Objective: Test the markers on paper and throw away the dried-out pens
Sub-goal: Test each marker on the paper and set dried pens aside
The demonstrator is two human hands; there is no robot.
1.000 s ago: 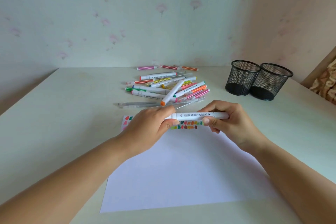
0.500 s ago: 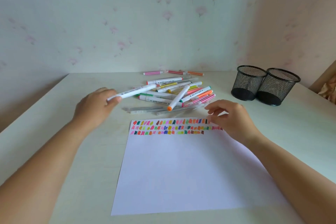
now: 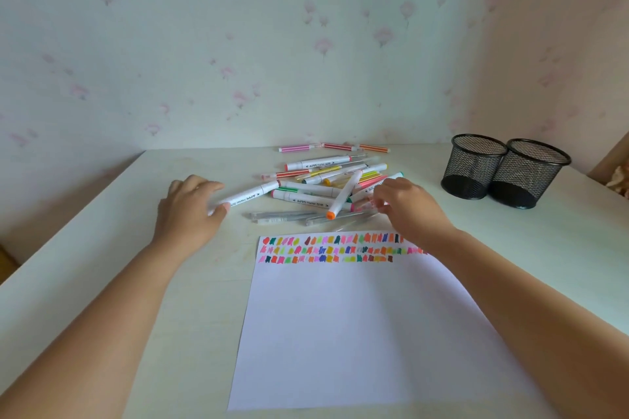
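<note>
The left hand [image 3: 189, 211] grips a white marker [image 3: 250, 196] low over the bench [image 3: 85, 231], its long axis pointing right toward the marker pile [image 3: 316, 187]. The right hand [image 3: 405, 206] — nearer the pile — curls onto its right end; whether it pinches one I cannot tell.

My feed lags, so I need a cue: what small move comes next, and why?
Probably the left hand should let go of the white-barrelled marker it grips: the marker sits low at the edge of the pile of loose coloured markers, and the right hand is at that pile.
</note>
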